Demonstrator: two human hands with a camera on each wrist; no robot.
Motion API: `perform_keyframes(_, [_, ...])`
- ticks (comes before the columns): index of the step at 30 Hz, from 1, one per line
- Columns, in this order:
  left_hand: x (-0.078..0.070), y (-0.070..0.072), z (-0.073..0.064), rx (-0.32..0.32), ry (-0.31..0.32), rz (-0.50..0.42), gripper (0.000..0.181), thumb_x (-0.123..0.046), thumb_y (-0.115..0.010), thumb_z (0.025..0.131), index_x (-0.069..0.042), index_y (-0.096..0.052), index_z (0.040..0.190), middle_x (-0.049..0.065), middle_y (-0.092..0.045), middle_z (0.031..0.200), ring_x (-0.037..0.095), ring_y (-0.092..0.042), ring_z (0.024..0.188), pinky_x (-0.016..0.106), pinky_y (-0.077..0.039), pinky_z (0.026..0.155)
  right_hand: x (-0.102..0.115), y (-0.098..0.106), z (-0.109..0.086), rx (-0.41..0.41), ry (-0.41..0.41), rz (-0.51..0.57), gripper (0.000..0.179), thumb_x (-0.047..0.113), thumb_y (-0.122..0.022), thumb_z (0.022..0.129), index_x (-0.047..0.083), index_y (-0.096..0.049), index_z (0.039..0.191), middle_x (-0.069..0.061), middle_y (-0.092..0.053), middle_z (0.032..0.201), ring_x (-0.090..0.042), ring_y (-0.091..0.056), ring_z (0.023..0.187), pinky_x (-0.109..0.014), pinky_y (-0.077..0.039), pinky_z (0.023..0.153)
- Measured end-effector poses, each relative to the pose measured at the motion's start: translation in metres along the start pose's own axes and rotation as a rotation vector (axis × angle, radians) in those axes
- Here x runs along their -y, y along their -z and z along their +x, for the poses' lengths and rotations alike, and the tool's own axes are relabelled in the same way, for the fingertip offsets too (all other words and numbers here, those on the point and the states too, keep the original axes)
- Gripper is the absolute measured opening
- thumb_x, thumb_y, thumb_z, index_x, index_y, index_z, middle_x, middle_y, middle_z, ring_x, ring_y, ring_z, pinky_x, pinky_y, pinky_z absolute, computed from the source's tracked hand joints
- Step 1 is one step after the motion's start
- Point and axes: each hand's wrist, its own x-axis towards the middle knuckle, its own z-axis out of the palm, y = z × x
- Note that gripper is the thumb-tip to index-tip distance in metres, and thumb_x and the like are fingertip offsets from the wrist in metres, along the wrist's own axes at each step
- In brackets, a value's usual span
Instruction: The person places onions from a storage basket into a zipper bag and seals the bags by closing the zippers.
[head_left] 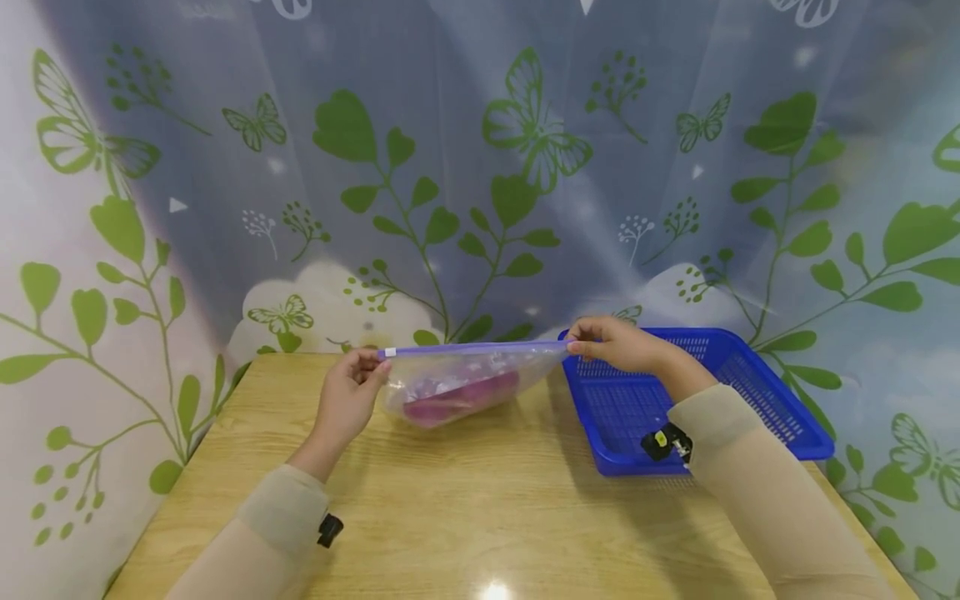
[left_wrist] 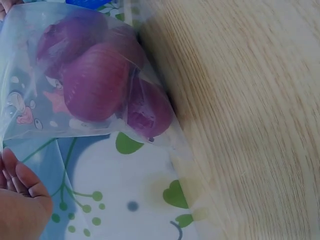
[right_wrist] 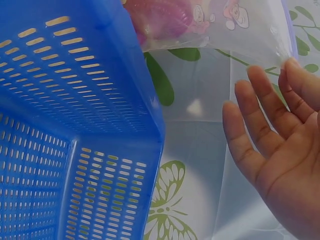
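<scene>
A clear zip bag (head_left: 480, 360) with a purple slider strip along its top is stretched between both hands above the wooden table. Several red onions (left_wrist: 96, 82) lie at its bottom, and cartoon prints show on the plastic. My left hand (head_left: 348, 396) pinches the top corner beside the white slider (head_left: 390, 352). At the opposite corner my right hand (head_left: 618, 343) pinches the strip's end between thumb and index finger, its other fingers spread loosely in the right wrist view. The right forearm reaches over a blue plastic basket (head_left: 611, 417).
The basket, with slotted walls, stands at the table's right side, close to the bag. Behind the wooden table (head_left: 450, 517) hangs a curtain (head_left: 465, 167) printed with green leaves and butterflies. Small black devices (head_left: 330, 530) are strapped at both wrists.
</scene>
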Motion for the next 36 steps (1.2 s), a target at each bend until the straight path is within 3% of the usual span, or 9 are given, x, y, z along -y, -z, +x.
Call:
perform_keyframes(5, [0.000, 0.000, -0.001, 0.031, 0.046, -0.017, 0.016, -0.008, -0.064, 0.098, 0.005, -0.061, 0.107, 0.017, -0.063, 0.100, 0.016, -0.061, 0.081, 0.019, -0.055, 0.071, 0.002, 0.000, 0.000, 0.019, 0.018, -0.008, 0.014, 0.017, -0.055, 0.105, 0.003, -0.059, 0.103, -0.006, -0.055, 0.092, -0.021, -0.053, 0.080, -0.037, -0.049, 0.072])
perform_keyframes(14, [0.006, -0.002, -0.005, 0.067, 0.128, -0.083, 0.017, -0.005, -0.063, 0.098, 0.007, -0.059, 0.108, 0.017, -0.062, 0.103, 0.014, -0.062, 0.087, 0.020, -0.056, 0.080, -0.005, -0.005, 0.003, 0.078, -0.033, 0.012, 0.013, 0.017, -0.054, 0.105, 0.005, -0.057, 0.102, -0.007, -0.054, 0.092, -0.020, -0.054, 0.082, -0.036, -0.051, 0.075])
perform_keyframes(25, [0.011, -0.006, -0.010, 0.068, 0.141, -0.089, 0.017, -0.008, -0.063, 0.099, 0.006, -0.058, 0.109, 0.016, -0.062, 0.102, 0.013, -0.061, 0.086, 0.019, -0.055, 0.078, -0.009, -0.011, 0.002, 0.108, -0.061, 0.045, 0.015, 0.018, -0.054, 0.105, 0.005, -0.057, 0.099, -0.018, -0.055, 0.092, -0.025, -0.052, 0.081, -0.033, -0.050, 0.074])
perform_keyframes(31, [0.011, -0.011, -0.009, 0.058, 0.133, -0.115, 0.016, -0.005, -0.063, 0.099, 0.006, -0.058, 0.109, 0.017, -0.062, 0.102, 0.011, -0.061, 0.084, 0.018, -0.055, 0.077, -0.010, -0.010, 0.001, 0.100, -0.062, 0.023, 0.015, 0.017, -0.055, 0.105, 0.005, -0.058, 0.097, -0.015, -0.055, 0.088, -0.022, -0.050, 0.076, -0.032, -0.047, 0.069])
perform_keyframes(36, [0.007, -0.015, -0.008, 0.031, 0.113, -0.136, 0.015, -0.004, -0.064, 0.098, 0.006, -0.059, 0.107, 0.016, -0.062, 0.099, 0.010, -0.061, 0.081, 0.018, -0.055, 0.074, -0.007, -0.008, 0.000, 0.097, -0.091, 0.010, 0.014, 0.018, -0.057, 0.104, 0.005, -0.058, 0.097, -0.004, -0.049, 0.077, -0.018, -0.044, 0.067, -0.031, -0.042, 0.063])
